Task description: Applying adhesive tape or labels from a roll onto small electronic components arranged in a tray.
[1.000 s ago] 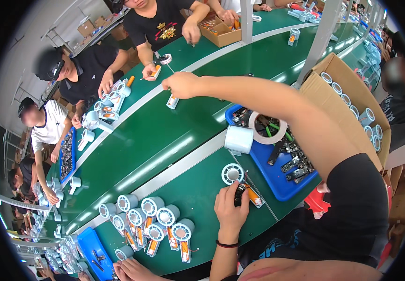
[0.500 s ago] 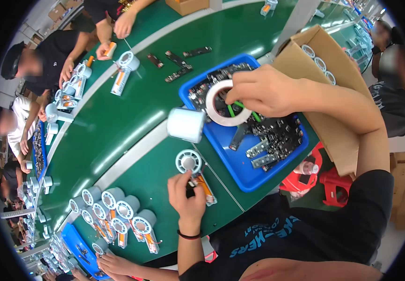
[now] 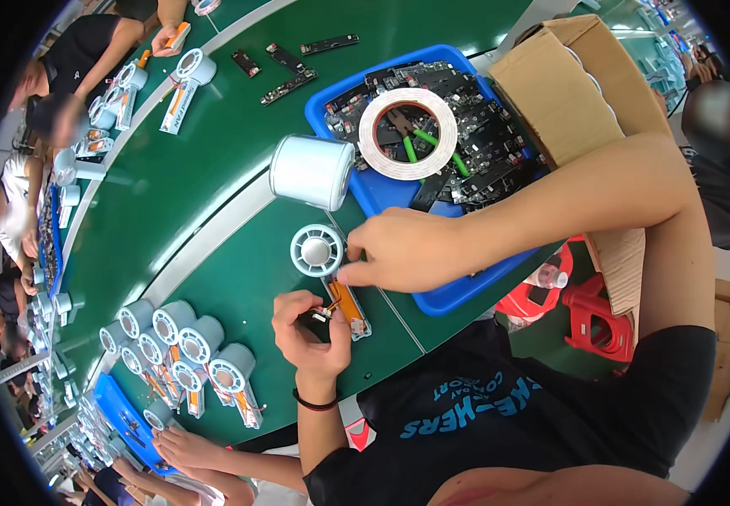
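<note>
Head view. I see my left hand (image 3: 312,331) clenched around a small dark part with thin wires, at six o'clock of the white fan unit (image 3: 328,271) lying flat on the green table (image 3: 188,194). My right hand (image 3: 400,250), at three o'clock of the fan's round head, pinches it with thumb and fingertips. A white cylinder (image 3: 312,172) stands at twelve o'clock; a tape roll (image 3: 408,133) rests in the blue tray (image 3: 457,291) at one o'clock. Finished fans (image 3: 183,346) lie at eight o'clock.
</note>
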`<state>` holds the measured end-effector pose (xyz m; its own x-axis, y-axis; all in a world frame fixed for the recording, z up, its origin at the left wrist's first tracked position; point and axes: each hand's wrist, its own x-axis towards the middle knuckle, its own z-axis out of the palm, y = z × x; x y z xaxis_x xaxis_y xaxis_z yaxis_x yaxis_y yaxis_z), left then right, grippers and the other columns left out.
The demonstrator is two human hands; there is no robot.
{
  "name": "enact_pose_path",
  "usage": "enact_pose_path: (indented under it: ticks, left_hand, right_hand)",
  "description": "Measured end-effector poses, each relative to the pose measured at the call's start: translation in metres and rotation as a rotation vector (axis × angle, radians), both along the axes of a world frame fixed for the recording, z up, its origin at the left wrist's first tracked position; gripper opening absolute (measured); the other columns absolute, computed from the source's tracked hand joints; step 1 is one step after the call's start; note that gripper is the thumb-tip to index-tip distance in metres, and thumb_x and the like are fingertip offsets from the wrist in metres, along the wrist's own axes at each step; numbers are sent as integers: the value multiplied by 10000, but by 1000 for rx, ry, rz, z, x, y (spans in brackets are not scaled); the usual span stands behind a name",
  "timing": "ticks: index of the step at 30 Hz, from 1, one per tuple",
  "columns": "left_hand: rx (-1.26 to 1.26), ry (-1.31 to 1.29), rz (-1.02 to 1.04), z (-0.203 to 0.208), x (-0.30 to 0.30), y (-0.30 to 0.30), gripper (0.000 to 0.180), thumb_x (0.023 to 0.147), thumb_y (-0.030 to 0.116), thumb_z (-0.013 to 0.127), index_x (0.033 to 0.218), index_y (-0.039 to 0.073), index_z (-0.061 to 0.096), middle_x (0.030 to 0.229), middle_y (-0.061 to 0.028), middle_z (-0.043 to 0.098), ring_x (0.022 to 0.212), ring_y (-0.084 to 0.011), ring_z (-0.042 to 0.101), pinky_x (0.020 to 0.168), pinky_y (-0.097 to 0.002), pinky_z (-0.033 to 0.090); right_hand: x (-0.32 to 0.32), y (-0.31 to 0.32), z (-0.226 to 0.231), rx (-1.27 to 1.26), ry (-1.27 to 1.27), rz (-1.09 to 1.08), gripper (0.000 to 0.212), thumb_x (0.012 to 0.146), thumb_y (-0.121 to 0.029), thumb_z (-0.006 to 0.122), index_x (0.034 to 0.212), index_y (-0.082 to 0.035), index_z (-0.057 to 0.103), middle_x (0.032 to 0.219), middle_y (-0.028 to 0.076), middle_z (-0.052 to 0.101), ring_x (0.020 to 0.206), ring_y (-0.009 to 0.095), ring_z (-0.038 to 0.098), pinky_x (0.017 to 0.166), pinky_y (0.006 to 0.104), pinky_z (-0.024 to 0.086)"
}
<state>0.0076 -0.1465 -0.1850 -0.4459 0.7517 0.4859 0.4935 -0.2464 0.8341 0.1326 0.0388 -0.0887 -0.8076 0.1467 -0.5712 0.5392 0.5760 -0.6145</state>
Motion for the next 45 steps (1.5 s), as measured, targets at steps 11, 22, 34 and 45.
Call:
enact_pose_path:
  ticks: [11,22,34,45]
  left_hand:
    - [-40,13,-30,7,-8,0,379,681,-44,712,1032,-9,574,900,-161,601,772,-240,573,643,-311,461]
    - [-147,60,-100,13,-15,2,396,684,-3,802,1054,13,663,967,-138,636,822,-227,608,668,-306,488]
    - [-180,-4,-129,17,-20,1,390,704,-3,810,1077,11,695,1039,-132,632,888,-241,634,736,-322,529]
    - [-160,-21,-120,12,-16,2,382,718,19,818,1082,18,702,1037,-128,636,875,-230,637,728,-316,527]
  right_hand:
    - [-6,-13,-17,-634,-1,-702,297,973,-222,609,1061,59,645,849,97,667,619,133,668,527,273,533]
    - [14,-19,-47,39,803,13,158,907,-123,704,1031,-28,684,896,75,679,745,99,660,613,265,535]
    - [1,-33,-28,-494,378,-528,150,929,-84,663,1060,-11,674,951,72,676,855,122,652,724,273,526]
    - [1,-33,-29,-406,417,-328,174,938,-17,577,1108,-30,546,944,101,657,863,204,660,743,314,519]
